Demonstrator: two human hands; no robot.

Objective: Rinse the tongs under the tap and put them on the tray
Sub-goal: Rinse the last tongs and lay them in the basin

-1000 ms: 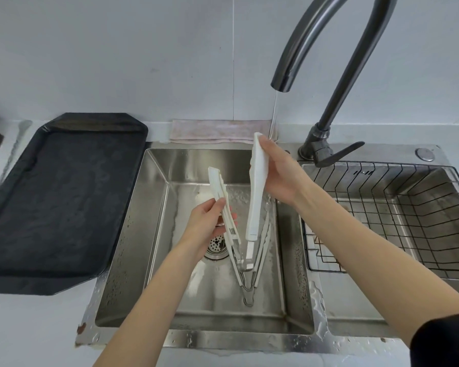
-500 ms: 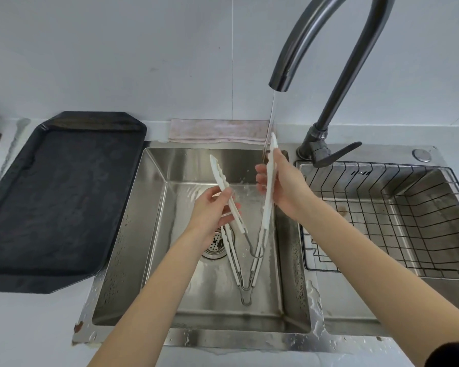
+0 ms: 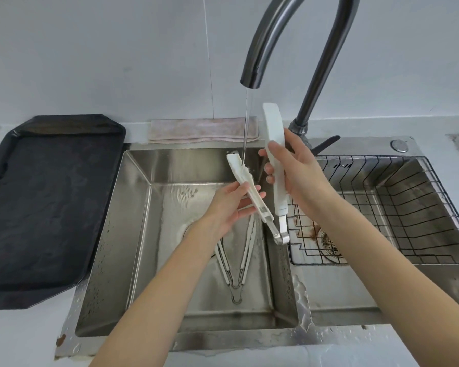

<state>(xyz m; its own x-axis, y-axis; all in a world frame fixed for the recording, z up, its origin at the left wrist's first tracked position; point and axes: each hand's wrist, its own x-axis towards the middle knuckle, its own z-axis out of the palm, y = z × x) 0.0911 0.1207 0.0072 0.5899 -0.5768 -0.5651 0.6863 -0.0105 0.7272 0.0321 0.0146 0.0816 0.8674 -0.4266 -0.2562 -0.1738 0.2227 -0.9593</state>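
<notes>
Holding the tongs [image 3: 273,178] spread in a V at the middle of the frame, the person has one white arm in each of the two hands. The left hand [image 3: 229,205] is closed around the lower, tilted arm, whose tip sits right in the thin stream of water [image 3: 245,123] falling from the tap [image 3: 252,75] at upper centre. The right hand [image 3: 294,170] is wrapped around the taller arm, which stands nearly upright just to the right of the stream and looks dry of it. The metal hinge hangs low between the wrists, above the divider of the sink [image 3: 133,207].

A second pair of tongs [image 3: 239,260] lies flat on the basin floor below. The dark tray [image 3: 51,197] waits on the desk at the left of the frame, well apart from the hands.

To rinse well, I would say each arm needs to be passed through the stream in turn and rolled so both faces are wetted, keeping the hinge downward so water drains off. The flow is thin, so slow passes should serve better than quick ones.
</notes>
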